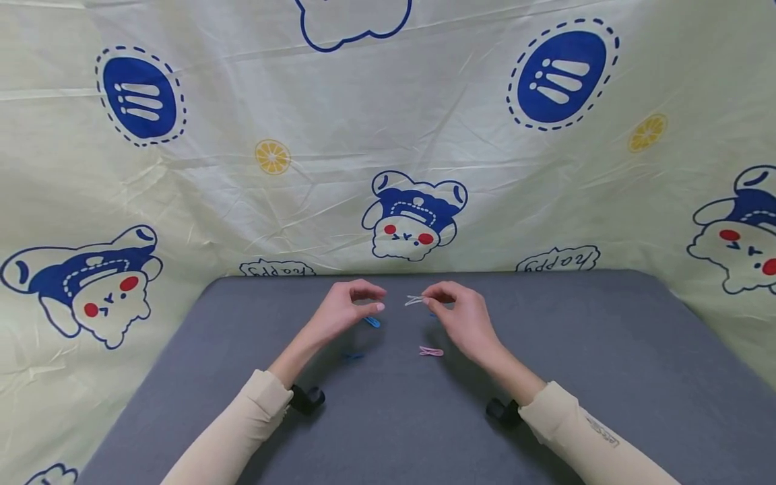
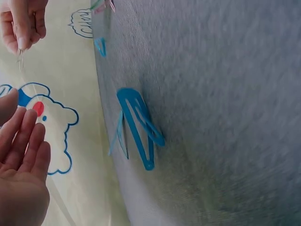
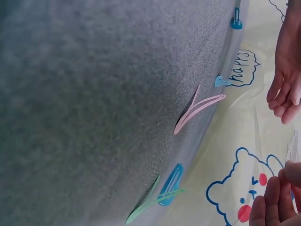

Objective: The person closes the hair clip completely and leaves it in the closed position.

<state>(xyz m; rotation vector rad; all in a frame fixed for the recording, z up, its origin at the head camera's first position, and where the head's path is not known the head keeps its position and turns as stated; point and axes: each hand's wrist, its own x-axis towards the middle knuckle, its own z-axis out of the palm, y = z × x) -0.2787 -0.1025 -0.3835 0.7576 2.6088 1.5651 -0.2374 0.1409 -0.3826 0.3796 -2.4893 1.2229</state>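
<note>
Over the far part of the table, my right hand (image 1: 465,318) pinches a pale snap hair clip (image 1: 413,300) between thumb and fingertips. The clip is spread open, its tip pointing toward the left hand. My left hand (image 1: 339,313) is held up facing it, thumb and fingers apart with nothing between them. Below the left hand lie a bright blue hair clip (image 1: 372,322) and a darker blue hair clip (image 1: 353,356). A pink hair clip (image 1: 431,351) lies beside the right wrist. In the right wrist view a green hair clip (image 3: 149,203) overlaps another blue hair clip (image 3: 171,184).
The clips rest on a grey cloth-covered table (image 1: 388,431). Behind its far edge hangs a pale curtain (image 1: 339,222) printed with cartoon figures. Black straps with camera mounts (image 1: 308,400) sit at both wrists, beside cream sleeves.
</note>
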